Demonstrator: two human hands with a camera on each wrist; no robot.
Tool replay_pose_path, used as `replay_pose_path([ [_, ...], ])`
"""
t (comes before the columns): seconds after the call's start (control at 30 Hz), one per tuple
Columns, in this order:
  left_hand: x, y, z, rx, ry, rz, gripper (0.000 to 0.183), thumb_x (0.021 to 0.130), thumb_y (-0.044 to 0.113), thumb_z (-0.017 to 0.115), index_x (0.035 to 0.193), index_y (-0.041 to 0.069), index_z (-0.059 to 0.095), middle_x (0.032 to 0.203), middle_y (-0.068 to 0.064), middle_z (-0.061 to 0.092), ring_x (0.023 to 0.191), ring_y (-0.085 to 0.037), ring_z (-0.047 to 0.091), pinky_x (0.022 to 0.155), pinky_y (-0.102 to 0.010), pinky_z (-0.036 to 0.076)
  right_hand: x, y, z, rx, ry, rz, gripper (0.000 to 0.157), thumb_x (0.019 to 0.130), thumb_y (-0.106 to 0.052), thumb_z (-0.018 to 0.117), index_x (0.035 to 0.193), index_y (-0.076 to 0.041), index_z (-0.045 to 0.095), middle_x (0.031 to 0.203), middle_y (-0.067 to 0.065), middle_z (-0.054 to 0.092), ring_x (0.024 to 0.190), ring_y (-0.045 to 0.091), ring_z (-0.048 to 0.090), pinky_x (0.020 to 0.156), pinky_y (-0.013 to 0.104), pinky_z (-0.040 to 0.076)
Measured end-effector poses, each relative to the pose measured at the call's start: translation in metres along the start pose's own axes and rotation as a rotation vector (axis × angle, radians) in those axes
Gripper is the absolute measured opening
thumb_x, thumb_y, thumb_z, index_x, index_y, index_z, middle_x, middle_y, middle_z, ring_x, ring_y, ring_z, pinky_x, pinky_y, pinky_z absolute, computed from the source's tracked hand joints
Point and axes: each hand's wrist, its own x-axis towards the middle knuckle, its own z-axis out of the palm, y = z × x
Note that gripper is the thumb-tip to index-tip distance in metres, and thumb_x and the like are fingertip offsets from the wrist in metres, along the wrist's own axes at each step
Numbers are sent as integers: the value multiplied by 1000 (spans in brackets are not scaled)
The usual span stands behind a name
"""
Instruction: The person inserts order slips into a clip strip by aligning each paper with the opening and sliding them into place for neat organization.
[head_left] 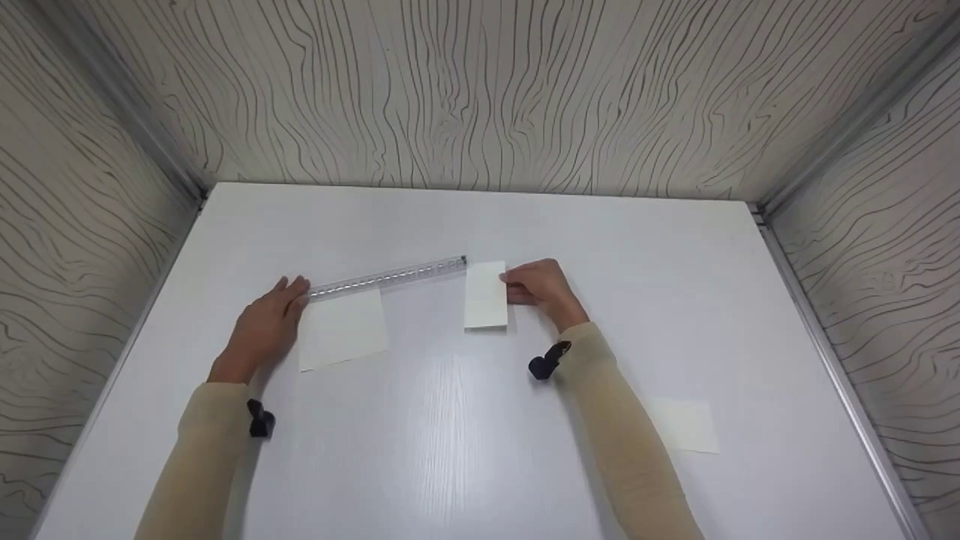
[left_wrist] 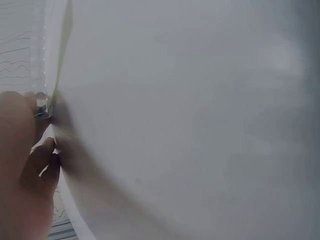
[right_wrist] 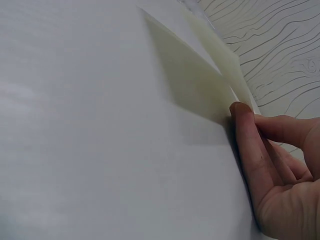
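Observation:
A clear ruler [head_left: 386,278] lies slanted across the white table, a row of cut-outs along its length. My left hand [head_left: 266,326] holds its left end with the thumb and fingertips; in the left wrist view the ruler's end [left_wrist: 41,104] shows right at the thumb. Just below the ruler is a pale yellow sheet of paper [head_left: 343,330], its top edge along the ruler. A narrow, folded piece of paper [head_left: 485,296] stands by the ruler's right end. My right hand [head_left: 544,289] pinches its right edge between thumb and fingers. Its two leaves [right_wrist: 187,75] spread apart in the right wrist view.
Another pale sheet of paper [head_left: 686,426] lies at the right of the white table [head_left: 480,450], partly behind the right forearm. Walls with a wood-line pattern [head_left: 480,90] close off the back and sides, with metal rails [head_left: 840,420] along the side edges.

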Motion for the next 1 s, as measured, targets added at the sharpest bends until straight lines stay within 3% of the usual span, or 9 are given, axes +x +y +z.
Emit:
replay_pose_path([
  [0.47,-1,-2,-1,-6,-6,5,56,116,45,31,166,19,34,173,-10,31,163,-40,24,132,-65,22,7,-4,17,-82,-60,-51,29,95,-8,77,118,7,72,91,11,81,79,16,81,80,31,70],
  [1.0,-1,-2,1,-14,2,26,56,116,44,31,165,18,36,173,-12,32,162,-42,26,131,-67,24,13,-8,40,-151,-39,-61,30,93,-10,78,118,6,73,94,10,81,77,11,78,73,24,68],
])
